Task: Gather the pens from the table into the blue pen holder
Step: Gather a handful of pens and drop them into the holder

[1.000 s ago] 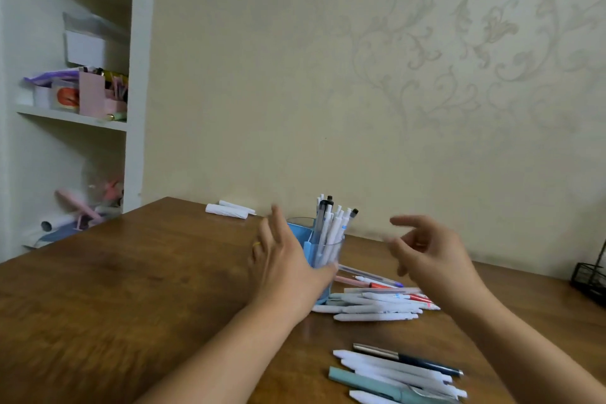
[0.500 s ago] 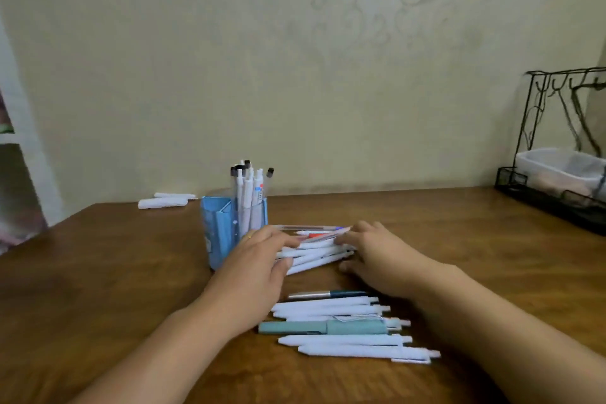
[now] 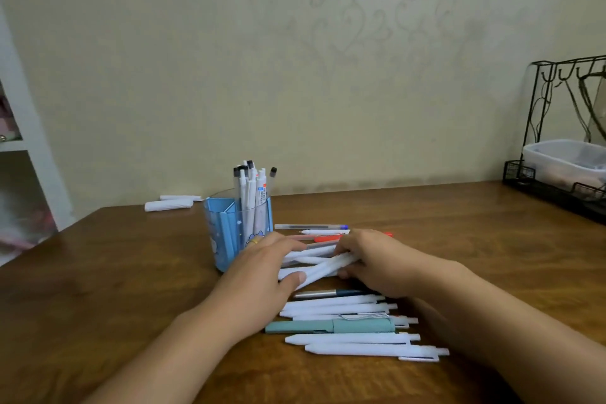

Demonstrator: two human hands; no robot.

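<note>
The blue pen holder (image 3: 226, 233) stands on the wooden table (image 3: 114, 272) with several white pens upright in it. Just right of it, a bundle of white pens (image 3: 323, 264) lies between my two hands. My left hand (image 3: 265, 269) presses on the bundle's left end and my right hand (image 3: 370, 259) closes over its right end. Behind them lie a clear pen (image 3: 310, 226) and red pens (image 3: 323, 238). Nearer to me rests a row of white pens (image 3: 347, 339), a teal pen (image 3: 331, 326) and a dark blue pen (image 3: 328, 293).
Two white rolled items (image 3: 169, 205) lie at the table's back left by the wall. A black wire rack (image 3: 557, 128) with a white plastic box (image 3: 564, 161) stands at the back right. A white shelf unit (image 3: 23, 141) rises at the left.
My hands came down from beside the holder onto the pile of white pens and have closed in on it from both sides, tilting some pens. The camera view swung right.
</note>
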